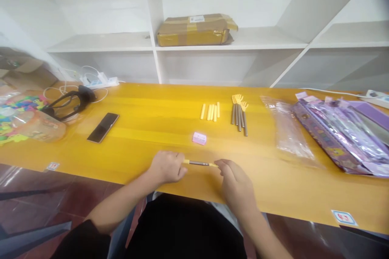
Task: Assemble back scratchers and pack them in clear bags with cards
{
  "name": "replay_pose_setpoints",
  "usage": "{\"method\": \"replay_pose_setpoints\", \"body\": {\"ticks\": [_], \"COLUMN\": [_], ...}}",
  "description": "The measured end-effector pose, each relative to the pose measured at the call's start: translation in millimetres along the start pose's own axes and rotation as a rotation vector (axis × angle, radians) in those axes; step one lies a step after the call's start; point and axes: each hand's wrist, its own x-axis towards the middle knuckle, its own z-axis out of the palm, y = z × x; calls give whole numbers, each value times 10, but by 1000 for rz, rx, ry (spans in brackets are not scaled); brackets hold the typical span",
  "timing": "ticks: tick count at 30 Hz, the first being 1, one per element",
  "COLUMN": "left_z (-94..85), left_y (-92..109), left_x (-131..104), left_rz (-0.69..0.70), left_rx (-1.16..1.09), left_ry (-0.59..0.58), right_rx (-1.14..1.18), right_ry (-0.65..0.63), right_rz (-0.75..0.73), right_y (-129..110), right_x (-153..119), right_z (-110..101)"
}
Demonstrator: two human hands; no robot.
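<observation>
Both of my hands hold a small back scratcher (199,163) level, just above the front of the table. My left hand (167,166) is closed round its yellow handle end. The fingertips of my right hand (235,182) pinch the other yellow end, and they hide its tip. Between the hands a metal rod shows. Beyond them lie a pink packet (199,138), several loose yellow handles (212,112), and several metal rods with yellow claw heads (239,115) in a bunch.
On the right lie a clear plastic bag (290,133) and purple packages (340,133). To the left are a phone (103,127), a black looped object (71,103), a clear tub (39,125) and a power strip (101,82). A taped carton (196,30) sits on the white shelf (258,38).
</observation>
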Motion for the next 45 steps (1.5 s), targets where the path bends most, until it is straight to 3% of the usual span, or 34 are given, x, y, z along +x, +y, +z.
{"method": "replay_pose_setpoints", "body": {"ticks": [2,4,13,22,45], "left_z": [77,128,139,10,19], "left_y": [160,195,22,2,24], "left_x": [74,87,61,115,126], "left_rz": [-36,-83,-154,-161,-205], "left_rx": [-25,-31,3,-64,-124], "left_ry": [-69,-109,-250,-409,-387], "right_rx": [2,7,9,200,275], "right_ry": [-69,-100,-146,-273,-323], "right_rz": [36,47,-9,37,95], "right_y": [-251,-305,-224,-131,-179], "right_x": [59,67,-43,21,99], "right_z": [163,238,479,416,353]}}
